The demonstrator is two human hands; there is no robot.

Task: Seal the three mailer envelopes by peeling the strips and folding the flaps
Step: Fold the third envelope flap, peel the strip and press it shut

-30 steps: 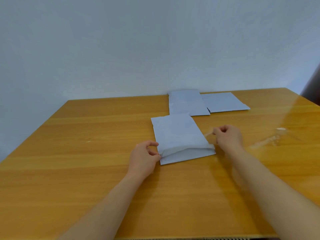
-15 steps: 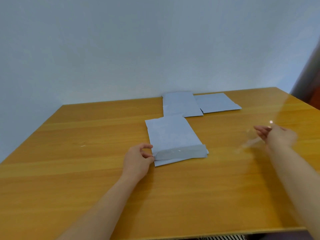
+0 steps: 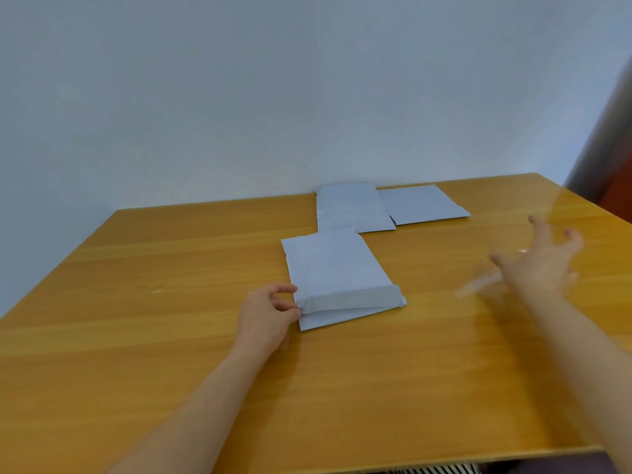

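A pale grey mailer envelope [image 3: 333,268] lies in the middle of the wooden table [image 3: 136,336], its flap [image 3: 349,300] partly raised over the near end. My left hand [image 3: 268,314] pinches the flap's left corner. My right hand [image 3: 540,261] hovers blurred over the table to the right, fingers spread, holding nothing. A clear peeled strip [image 3: 478,285] appears as a faint blur just left of that hand. Two more grey mailers lie at the far edge: one [image 3: 352,210] in the centre and one [image 3: 424,203] to its right, slightly overlapped.
A plain white wall stands behind the table. A dark door or cabinet edge [image 3: 608,165] rises at the far right. A small white speck [image 3: 157,291] lies on the left part of the table.
My right hand pulled the strip off the near mailer, swung right and opened its fingers. The flap, folded flat half a second ago, has lifted a little. My left hand stayed at the corner.
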